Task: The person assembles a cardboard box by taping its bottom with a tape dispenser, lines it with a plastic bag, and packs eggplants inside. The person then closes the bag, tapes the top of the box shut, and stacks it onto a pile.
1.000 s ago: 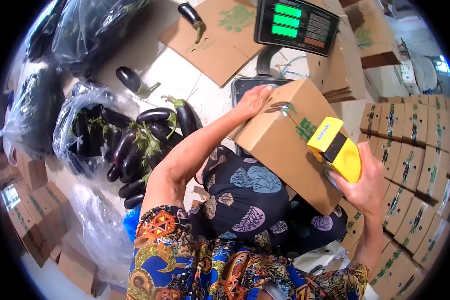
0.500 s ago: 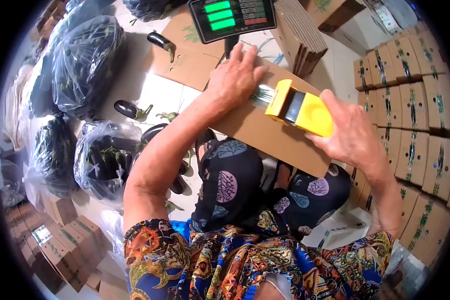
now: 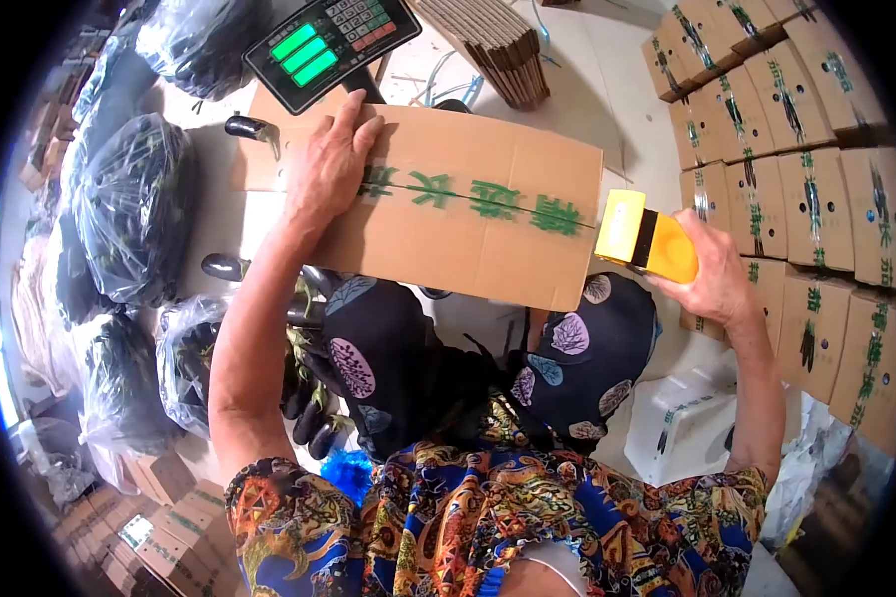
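A closed cardboard box [image 3: 438, 244] with green printed characters along its top seam lies across my knees. My left hand [image 3: 331, 171] rests on the box's left end, fingers apart and flat against the cardboard. A yellow tape dispenser [image 3: 675, 251] is gripped in my right hand [image 3: 715, 274], just off the box's right end. Whether tape runs from the dispenser to the box is hard to make out. Beyond my left hand stands a scale display [image 3: 314, 58] with lit green digits. Several loose eggplants [image 3: 252, 127] lie on the floor to the left.
Stacked, taped cardboard boxes [image 3: 767, 149] line the right side. Flattened cartons [image 3: 493, 50] stand at the back. Clear bags of eggplants [image 3: 134, 209] crowd the left, and more boxes [image 3: 184, 537] sit lower left. A white box [image 3: 677, 418] stands by my right knee.
The tape dispenser has gone from over the box to beyond its right end. My view has shifted, and the box's green-printed top now shows with my left hand at its left end.
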Tool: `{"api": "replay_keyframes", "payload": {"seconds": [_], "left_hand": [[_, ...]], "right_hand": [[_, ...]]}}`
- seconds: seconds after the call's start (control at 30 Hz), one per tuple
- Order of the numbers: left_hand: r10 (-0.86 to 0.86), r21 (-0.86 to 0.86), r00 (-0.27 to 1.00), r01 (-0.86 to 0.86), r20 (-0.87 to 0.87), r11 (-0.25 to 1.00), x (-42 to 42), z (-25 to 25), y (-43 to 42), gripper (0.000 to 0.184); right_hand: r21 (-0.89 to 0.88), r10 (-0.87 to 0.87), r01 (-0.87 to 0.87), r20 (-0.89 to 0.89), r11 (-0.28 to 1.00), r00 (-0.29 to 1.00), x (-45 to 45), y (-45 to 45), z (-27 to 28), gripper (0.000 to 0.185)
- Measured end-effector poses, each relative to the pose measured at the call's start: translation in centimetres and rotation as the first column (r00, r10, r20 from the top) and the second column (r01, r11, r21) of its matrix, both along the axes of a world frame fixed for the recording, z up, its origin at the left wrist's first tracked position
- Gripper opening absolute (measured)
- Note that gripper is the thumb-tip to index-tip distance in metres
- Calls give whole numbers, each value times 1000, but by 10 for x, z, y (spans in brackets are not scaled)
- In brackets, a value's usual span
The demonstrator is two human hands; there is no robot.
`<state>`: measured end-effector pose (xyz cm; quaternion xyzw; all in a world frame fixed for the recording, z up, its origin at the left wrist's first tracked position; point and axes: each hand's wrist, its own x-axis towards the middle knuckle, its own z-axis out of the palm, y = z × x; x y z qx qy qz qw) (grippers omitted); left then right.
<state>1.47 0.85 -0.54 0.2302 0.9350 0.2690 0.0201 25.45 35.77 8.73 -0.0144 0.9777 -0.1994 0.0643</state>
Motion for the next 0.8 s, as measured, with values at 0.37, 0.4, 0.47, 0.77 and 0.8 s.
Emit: {"api": "replay_keyframes", "payload": {"seconds": [0.37,0.4,0.47,0.77,0.8], "left_hand": [[-18,-40,999,19,30,999,2,8,3,49],[-21,-44,999,22,27,999,1,9,3,49],[-23,-19,999,24,43,1000,3,12,4,49],[-23,-50,999,25,44,998,-2,10,3,49],[-14,-57,999,17,39,998,-2,9,3,48]], "right_hand": [[-271,-59,20,-134,962,989,11,15,-106,65],[-313,-64,0,-195,950,979,14,17,-121,67],[-166,-94,75,-108,983,990,31,33,-153,67],[-84,-273,278,75,957,959,81,68,-181,57],[-73,-278,284,83,956,957,85,70,-179,56]]}}
